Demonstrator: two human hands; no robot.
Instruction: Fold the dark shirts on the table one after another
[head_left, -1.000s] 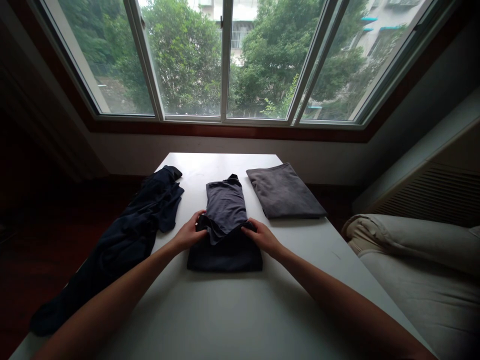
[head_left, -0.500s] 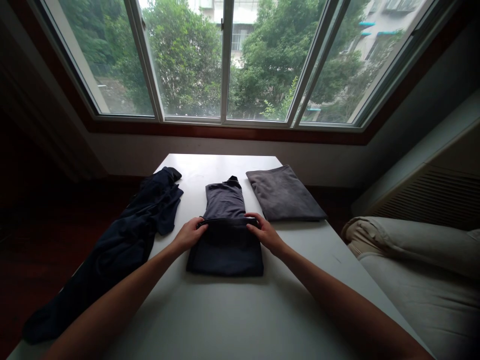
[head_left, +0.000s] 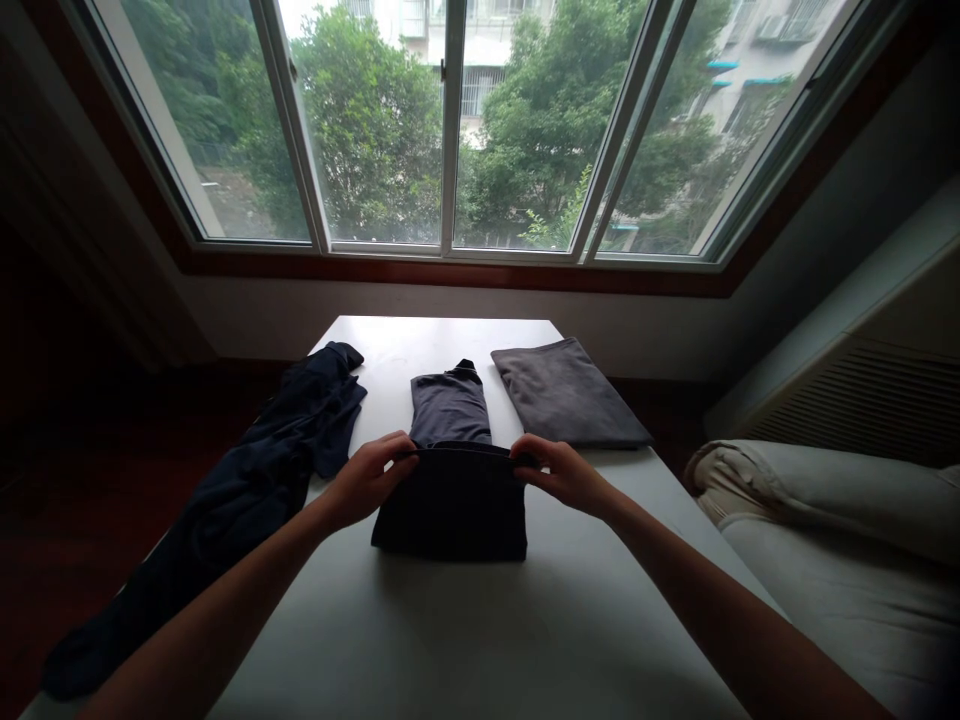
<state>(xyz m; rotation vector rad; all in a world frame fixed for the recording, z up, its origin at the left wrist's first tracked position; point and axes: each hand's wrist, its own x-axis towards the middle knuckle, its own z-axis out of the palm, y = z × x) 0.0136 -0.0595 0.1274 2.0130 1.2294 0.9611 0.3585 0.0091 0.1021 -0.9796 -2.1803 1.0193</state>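
A dark garment (head_left: 450, 505), folded into a near-rectangle, lies in the middle of the white table (head_left: 465, 630). My left hand (head_left: 373, 475) pinches the left end of its far edge between thumb and fingers. At the right end of that same edge, my right hand (head_left: 559, 473) grips the cloth in a pinch. The edge is lifted and stretched between both hands. Beyond it extends a lighter grey-purple part (head_left: 450, 408), with a small black bit at its far tip; whether it is the same garment's inside I cannot tell.
A crumpled navy garment (head_left: 247, 480) lies along the table's left side and hangs toward its edge. At the back right rests a folded grey cloth (head_left: 570, 393). A pale padded seat (head_left: 832, 560) stands right of the table, below a wide window (head_left: 450, 130).
Both hands have raised the garment's far edge off the layer below. My right hand has shifted outward to the right, and the edge is now pulled tauter.
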